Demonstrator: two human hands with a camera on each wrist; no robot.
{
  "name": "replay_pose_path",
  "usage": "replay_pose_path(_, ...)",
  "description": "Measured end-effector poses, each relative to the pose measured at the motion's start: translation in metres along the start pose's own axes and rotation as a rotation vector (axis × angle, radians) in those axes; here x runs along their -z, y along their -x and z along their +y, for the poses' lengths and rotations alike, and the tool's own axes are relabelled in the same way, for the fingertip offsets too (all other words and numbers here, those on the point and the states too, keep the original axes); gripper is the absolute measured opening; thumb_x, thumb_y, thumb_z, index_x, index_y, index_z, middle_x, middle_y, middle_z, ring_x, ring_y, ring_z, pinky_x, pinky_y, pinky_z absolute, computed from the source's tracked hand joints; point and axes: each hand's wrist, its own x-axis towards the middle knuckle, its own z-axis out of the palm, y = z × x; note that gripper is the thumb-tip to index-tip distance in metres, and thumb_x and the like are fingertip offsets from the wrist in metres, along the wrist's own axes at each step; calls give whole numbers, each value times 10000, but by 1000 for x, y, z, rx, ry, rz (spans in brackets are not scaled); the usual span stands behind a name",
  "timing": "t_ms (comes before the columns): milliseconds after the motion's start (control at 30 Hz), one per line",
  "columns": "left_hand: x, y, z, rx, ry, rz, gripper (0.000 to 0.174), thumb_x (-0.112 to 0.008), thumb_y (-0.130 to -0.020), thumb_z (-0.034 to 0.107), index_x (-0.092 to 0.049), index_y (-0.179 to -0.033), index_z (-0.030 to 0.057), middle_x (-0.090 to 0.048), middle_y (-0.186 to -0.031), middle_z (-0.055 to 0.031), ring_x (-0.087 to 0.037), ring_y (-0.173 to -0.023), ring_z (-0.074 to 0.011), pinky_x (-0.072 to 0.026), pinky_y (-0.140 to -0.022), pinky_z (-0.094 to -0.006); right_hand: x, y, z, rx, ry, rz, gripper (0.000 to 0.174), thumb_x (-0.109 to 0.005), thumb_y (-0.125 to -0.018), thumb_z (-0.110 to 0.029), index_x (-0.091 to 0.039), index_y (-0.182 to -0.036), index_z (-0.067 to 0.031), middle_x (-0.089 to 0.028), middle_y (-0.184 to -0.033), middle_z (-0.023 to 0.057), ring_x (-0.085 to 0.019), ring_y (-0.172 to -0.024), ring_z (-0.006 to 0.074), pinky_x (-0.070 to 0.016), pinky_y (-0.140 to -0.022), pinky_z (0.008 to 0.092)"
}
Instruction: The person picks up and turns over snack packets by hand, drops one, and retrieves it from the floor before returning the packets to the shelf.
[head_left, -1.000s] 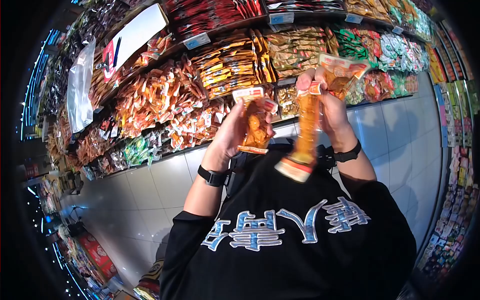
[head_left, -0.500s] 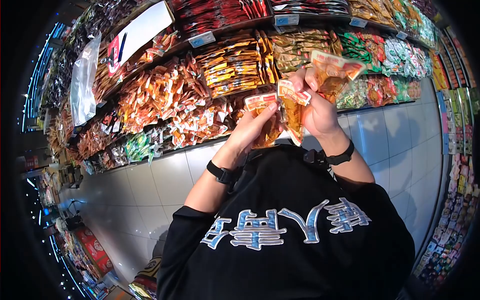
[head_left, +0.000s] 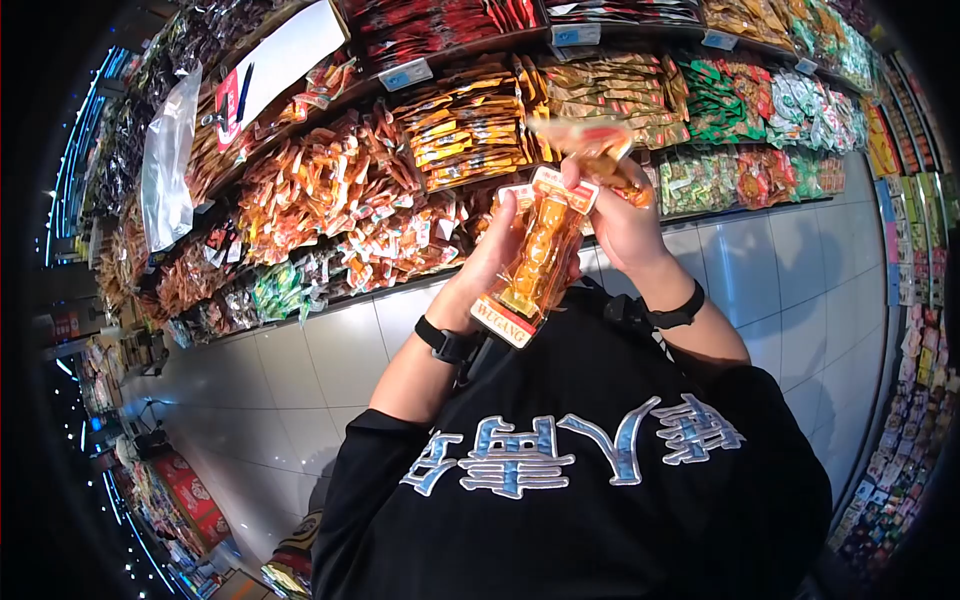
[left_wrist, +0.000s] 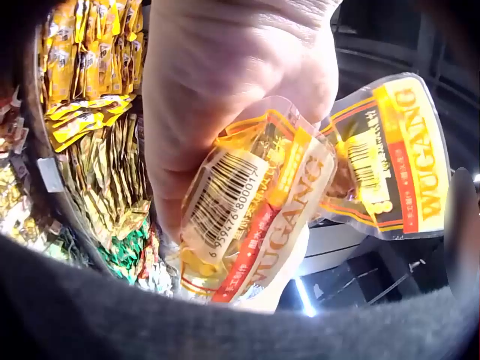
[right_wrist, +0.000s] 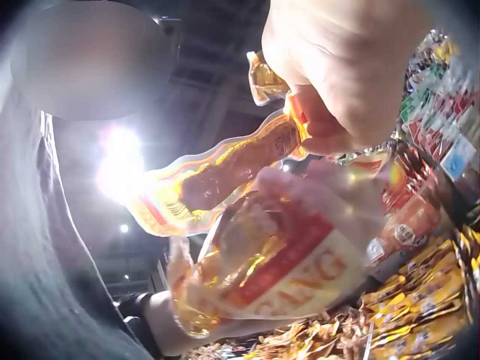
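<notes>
My left hand (head_left: 483,262) grips a clear packet of brown food, its thumb on the front. Over that packet lies a long packet (head_left: 540,250) with a white end, its top pinched by my right hand (head_left: 630,230). Another packet (head_left: 590,145), blurred, is also held in my right hand and sticks up above it. In the left wrist view a packet with a barcode (left_wrist: 232,202) hangs under my left hand (left_wrist: 232,67), beside a second packet (left_wrist: 390,157). The right wrist view has my right hand (right_wrist: 345,67) pinching the long packet (right_wrist: 225,176).
Shelves of yellow packets (head_left: 465,130), loose brown packets (head_left: 325,185) and green packets (head_left: 725,100) run behind the hands. A plastic bag (head_left: 168,165) and a white sheet (head_left: 290,60) with a pen lie at the upper left. Tiled floor (head_left: 300,360) shows below the shelves.
The hands have come together. The long packet, swinging apart from the left hand's packet a second ago, now overlaps it. The right hand has moved left, its other packet along with it.
</notes>
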Motion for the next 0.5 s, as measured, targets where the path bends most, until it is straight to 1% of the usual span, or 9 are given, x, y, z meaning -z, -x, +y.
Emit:
replay_pose_path(67,4,6,1,-83,-148,-44,684,-556,-878,586,-533,-1219,-7,-636,-1007,-140,-653,-846,-249,-554,-751,-367,1,-4,3,59,203,-9,154,-458,-864,109,-538,-935,-1,-591,-946,33,-567,-898,89,-440,-862,249)
replay_pose_path(100,3,9,1,-120,-218,-63,652,-611,-871,542,-540,-1210,-10,-638,-1002,-138,-654,-841,-249,-553,-750,-365,2,-5,4,81,235,-49,154,-456,-856,116,-533,-924,2,-590,-949,37,-562,-903,91,-434,-870,247)
replay_pose_path(133,-6,10,7,-111,-291,-51,537,-752,-808,347,-568,-1161,-13,-649,-949,-119,-655,-812,-243,-551,-747,-357,2,-7,5,99,266,-89,154,-454,-849,123,-529,-914,5,-590,-952,42,-556,-908,92,-429,-877,246)
replay_pose_path(167,-4,12,9,-52,-382,47,422,-775,-779,147,-584,-1121,-9,-658,-914,-92,-659,-809,-217,-548,-748,-347,1,-7,5,115,296,-128,155,-451,-841,129,-524,-903,7,-590,-955,46,-551,-913,94,-423,-884,244)
replay_pose_path(233,-7,16,10,-137,-478,107,344,-752,-776,38,-599,-1082,0,-662,-913,-71,-656,-829,-180,-543,-757,-331,-3,-7,8,103,230,-134,161,-427,-813,143,-490,-877,9,-581,-963,63,-533,-936,103,-417,-885,252)
replay_pose_path(333,-5,26,16,-219,-631,145,312,-724,-772,-38,-606,-1058,3,-664,-932,-64,-650,-842,-157,-536,-769,-313,-14,-7,18,40,87,-132,143,-425,-806,125,-475,-859,2,-573,-963,60,-526,-956,105,-425,-870,273)
replay_pose_path(433,6,33,21,-238,-606,108,347,-760,-759,-19,-605,-1066,27,-650,-943,-8,-607,-855,-95,-511,-772,-275,-17,-11,38,-27,-9,-163,163,-437,-815,103,-523,-915,5,-575,-978,49,-526,-962,100,-427,-867,270)
replay_pose_path(467,10,36,25,-264,-681,105,382,-742,-770,-36,-582,-1112,25,-649,-941,-14,-612,-862,-100,-514,-778,-274,-23,-13,44,-35,-1,-118,218,-446,-825,85,-565,-987,3,-579,-962,34,-533,-935,95,-431,-847,262)
replay_pose_path(500,14,39,29,-245,-655,99,395,-733,-775,-41,-570,-1130,23,-649,-938,-17,-614,-867,-102,-515,-780,-273,-28,-16,45,-50,-15,-134,225,-449,-827,83,-570,-999,4,-580,-950,32,-536,-926,95,-432,-844,260)
